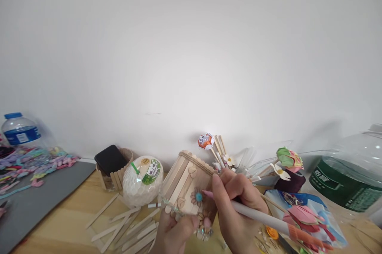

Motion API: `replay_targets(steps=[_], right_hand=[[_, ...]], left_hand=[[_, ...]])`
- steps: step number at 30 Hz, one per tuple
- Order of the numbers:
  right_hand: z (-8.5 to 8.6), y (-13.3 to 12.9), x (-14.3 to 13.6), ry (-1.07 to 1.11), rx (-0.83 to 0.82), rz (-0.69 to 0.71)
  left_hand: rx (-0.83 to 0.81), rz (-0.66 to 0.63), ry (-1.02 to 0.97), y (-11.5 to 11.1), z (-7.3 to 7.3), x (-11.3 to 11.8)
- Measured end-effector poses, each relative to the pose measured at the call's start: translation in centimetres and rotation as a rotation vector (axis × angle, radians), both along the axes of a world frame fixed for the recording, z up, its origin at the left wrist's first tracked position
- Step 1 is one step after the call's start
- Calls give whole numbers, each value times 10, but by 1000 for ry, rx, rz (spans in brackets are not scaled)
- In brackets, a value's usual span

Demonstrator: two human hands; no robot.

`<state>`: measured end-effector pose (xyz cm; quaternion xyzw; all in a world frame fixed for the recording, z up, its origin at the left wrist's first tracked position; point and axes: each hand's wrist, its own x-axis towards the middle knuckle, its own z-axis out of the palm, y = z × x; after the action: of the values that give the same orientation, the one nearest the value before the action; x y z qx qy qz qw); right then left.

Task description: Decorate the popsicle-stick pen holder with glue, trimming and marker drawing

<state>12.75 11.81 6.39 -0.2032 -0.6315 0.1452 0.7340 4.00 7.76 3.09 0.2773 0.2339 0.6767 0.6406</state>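
My left hand [176, 233] is closed on the lower edge of a small craft-stick box [176, 180], holding it tilted above the table. Twine runs along the box's top edge, and a beaded trim along its bottom. Petal flowers decorate its side, one with a blue centre [198, 196] and another with a pink centre [205, 222]. In my right hand [235, 206] is a white marker [259, 216], gripped like a pen. Its pink tip is close beside the blue-centred flower; whether it touches the petals I cannot tell.
Loose craft sticks [119, 226] lie on the wooden table at left. Behind them are a wrapped coconut [141, 188] and a stick holder with a black phone [110, 160]. Paper flowers [289, 158] and a large bottle [343, 182] stand right. Yarn [38, 164] covers a grey mat.
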Motion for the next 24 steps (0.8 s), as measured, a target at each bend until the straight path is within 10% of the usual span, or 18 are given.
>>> replay_targets(steps=[24], right_hand=[[0, 0, 1, -43, -7, 14]], left_hand=[[14, -29, 55, -1, -2, 0]])
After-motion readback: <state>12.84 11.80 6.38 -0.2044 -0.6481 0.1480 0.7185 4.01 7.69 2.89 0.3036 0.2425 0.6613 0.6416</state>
